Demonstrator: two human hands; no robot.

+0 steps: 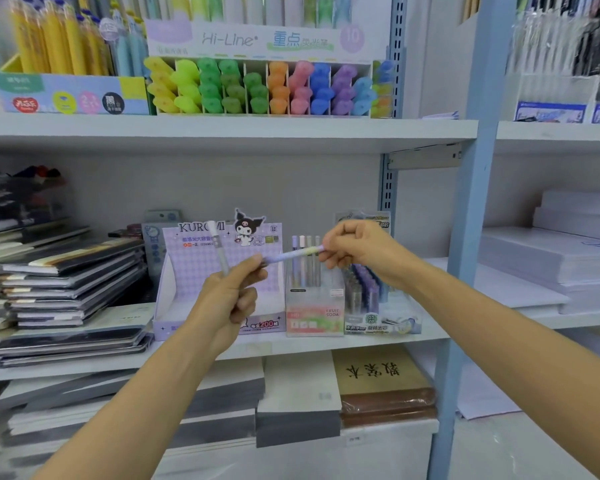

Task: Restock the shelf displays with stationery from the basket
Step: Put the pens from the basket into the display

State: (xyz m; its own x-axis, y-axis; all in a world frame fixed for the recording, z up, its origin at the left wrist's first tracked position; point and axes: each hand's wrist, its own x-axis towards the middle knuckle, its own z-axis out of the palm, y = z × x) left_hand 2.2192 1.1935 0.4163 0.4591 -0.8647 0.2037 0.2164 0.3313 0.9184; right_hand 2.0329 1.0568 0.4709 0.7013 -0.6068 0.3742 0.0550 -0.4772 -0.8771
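1. Pen (293, 255), purple fading to yellow, lies nearly level in mid-air between both hands, in front of the middle shelf (378, 337).
2. Left hand (231, 299) pinches its left end with thumb and forefinger; its other fingers curl round a grey pen (219, 252) standing upright.
3. Right hand (361, 251) pinches the right end with its fingertips.
4. Behind stand a purple cardboard box (191, 275) and a clear box (314, 318) of pens.
5. Highlighters (257, 88) fill the shelf above.

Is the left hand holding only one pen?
No, the left hand holds an upright grey pen and also pinches one end of the purple pen, whose other end the right hand holds.
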